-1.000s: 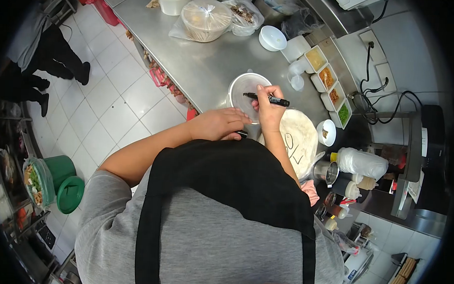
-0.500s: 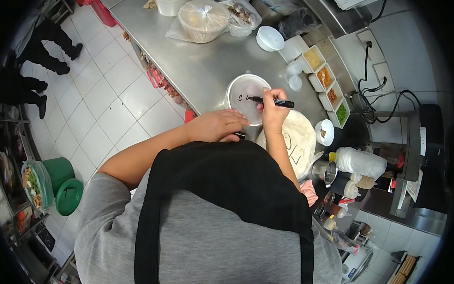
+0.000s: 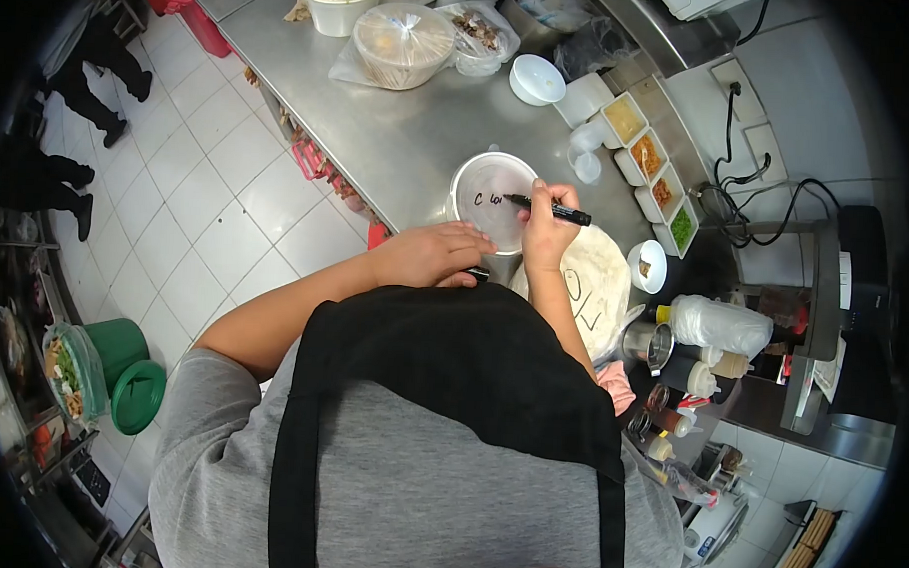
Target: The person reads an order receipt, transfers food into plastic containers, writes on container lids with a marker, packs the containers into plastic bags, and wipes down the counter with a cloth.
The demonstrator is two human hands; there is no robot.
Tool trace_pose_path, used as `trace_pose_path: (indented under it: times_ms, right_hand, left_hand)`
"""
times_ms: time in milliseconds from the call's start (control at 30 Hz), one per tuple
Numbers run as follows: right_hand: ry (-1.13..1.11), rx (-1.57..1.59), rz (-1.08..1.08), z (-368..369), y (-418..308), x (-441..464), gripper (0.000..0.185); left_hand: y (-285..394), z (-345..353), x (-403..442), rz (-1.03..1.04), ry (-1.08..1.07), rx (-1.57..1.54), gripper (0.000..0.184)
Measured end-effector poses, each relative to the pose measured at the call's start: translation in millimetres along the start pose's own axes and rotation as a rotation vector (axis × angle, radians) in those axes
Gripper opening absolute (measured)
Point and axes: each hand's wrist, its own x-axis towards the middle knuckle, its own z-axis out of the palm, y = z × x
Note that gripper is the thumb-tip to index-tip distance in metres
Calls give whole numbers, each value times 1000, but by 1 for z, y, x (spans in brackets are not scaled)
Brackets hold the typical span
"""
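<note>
My right hand (image 3: 551,225) pinches a black marker (image 3: 569,214), its tip on the translucent lid of a round white tub (image 3: 483,221). Black handwriting (image 3: 486,199) starting with "C" shows on that lid. My left hand (image 3: 436,252) is closed, its fingertips steadying the tub's near rim. From its curled fingers pokes a black marker cap (image 3: 478,274). Beside my right forearm is a larger round pale lid (image 3: 599,289) with big black marks, partly covered by the arm.
On the steel counter (image 3: 400,132) stand a bagged tub (image 3: 403,50), a white bowl (image 3: 538,80) and white containers of chopped toppings (image 3: 644,154). A small white bowl (image 3: 647,266) and squeeze bottles (image 3: 706,380) are at right. Two people's dark-clad legs (image 3: 91,91) show on the tiled floor.
The writing on the lid has grown by a letter or so, the marker tip moving slightly right. My left hand stays on the rim. One person's legs at left have shifted.
</note>
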Motion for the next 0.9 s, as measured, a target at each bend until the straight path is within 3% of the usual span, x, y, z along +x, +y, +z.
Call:
trace_pose_path:
  times_ms: [367,467,600,767,833,867,900]
  right_hand:
    - [52,-50,-82,-4,14,3,22]
    - [73,122,28,-6,1,-1,21]
    - [-126,616,90,-17,-47,-18,17]
    - [-181,485,-8,-41,-74,-34,17]
    - [-144,431,-3,-50,-69,-44,16]
    - [-175,202,36,-54,-66,-54,15]
    - [-257,199,24,-59,-58,-63,18]
  left_hand:
    - [-1,1,0,-4,4,-15,26]
    - [2,-1,2,-61,65,-83,25]
    - [15,-9,15,-218,236,-163,25]
    - [23,-1,35,-180,304,-188,22]
    - [33,4,42,-183,226,-167,21]
    - [39,7,46,-174,185,-158,21]
    - [44,12,52,-126,171,-188,20]
